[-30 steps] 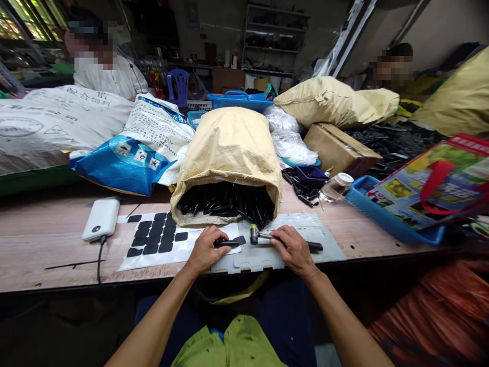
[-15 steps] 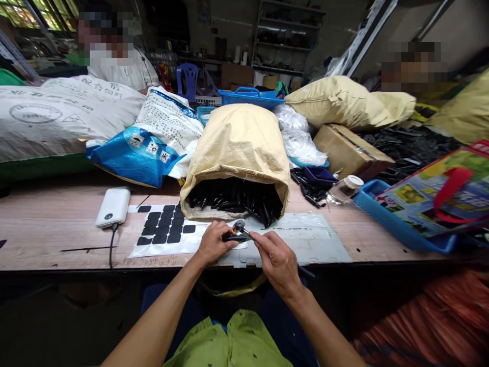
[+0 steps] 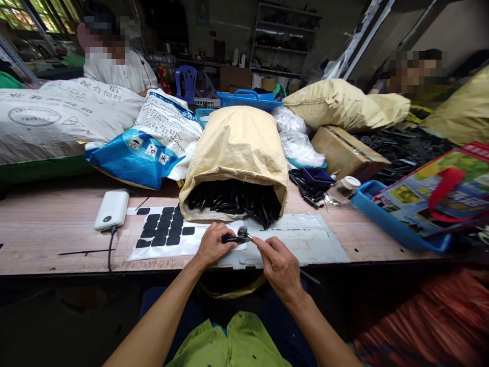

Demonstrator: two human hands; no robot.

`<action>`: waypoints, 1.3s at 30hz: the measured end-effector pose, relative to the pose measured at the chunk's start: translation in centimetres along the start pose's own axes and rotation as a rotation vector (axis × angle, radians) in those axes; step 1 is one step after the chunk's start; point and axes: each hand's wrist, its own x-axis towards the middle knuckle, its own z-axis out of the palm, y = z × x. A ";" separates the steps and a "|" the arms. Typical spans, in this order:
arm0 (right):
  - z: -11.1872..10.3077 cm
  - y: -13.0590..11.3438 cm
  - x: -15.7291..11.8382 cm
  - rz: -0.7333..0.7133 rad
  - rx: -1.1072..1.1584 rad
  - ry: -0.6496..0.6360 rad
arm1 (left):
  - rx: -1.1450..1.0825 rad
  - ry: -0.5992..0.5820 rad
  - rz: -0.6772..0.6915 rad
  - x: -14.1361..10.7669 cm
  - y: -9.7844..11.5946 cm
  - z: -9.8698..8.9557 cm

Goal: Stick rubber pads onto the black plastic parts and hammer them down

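Far left: a plump white sack [image 3: 64, 114] fills this end of the table [image 3: 49, 229], with a blue-and-white bag [image 3: 132, 163] leaning in beside it.
Power bank: in front of them sits the white power bank [image 3: 112, 209], its cable [image 3: 111, 250] dropping over the near edge; a snagging sleeve could drag it off, I'd say.
Sticker sheet: next along, a white sheet [image 3: 139, 253] dotted with black patches [image 3: 164, 227]; a sweep of the left forearm might shift it.
Left hand: here's the left hand [image 3: 213, 245], fingers closed, gripping a black piece [image 3: 229, 239] above the sheet's right end.
Sack mouth: just behind, the tan sack [image 3: 237, 142] gapes open, packed with more black pieces [image 3: 233, 199]; a bump could tip some onto the work.
Hammer: and the hammer [image 3: 243, 232] has its head right by that held piece; touching or not, I can't tell. An off-line tap could catch the left thumb.
Right hand: the right hand [image 3: 280, 262] is wrapped round the hammer, near the grey mat [image 3: 305, 239]; a loose grip could let it twist, a sliding mat could spoil the aim.
Far right: clear jar [image 3: 342, 191], then blue tray [image 3: 401, 227]; a wide elbow might clip the tray.
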 end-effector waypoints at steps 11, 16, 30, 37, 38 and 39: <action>-3.1 7.5 0.3 -0.036 0.022 0.035 | 0.010 0.000 0.001 -0.1 0.0 -0.1; -3.5 13.1 0.7 -0.163 0.008 -0.146 | 0.012 -0.015 0.009 -0.2 0.1 -0.2; -2.5 13.6 1.2 -0.094 -0.025 -0.110 | -0.132 -0.310 0.317 -7.5 4.2 -0.3; -2.3 13.5 1.3 -0.080 -0.020 -0.097 | 0.033 -0.284 -0.330 -12.3 -2.9 7.2; -2.3 13.5 1.3 -0.078 -0.021 -0.096 | 0.068 -0.270 -0.427 -12.1 -3.9 8.0; -2.3 13.5 1.3 -0.075 -0.023 -0.095 | 0.096 -0.261 -0.489 -11.8 -4.7 8.7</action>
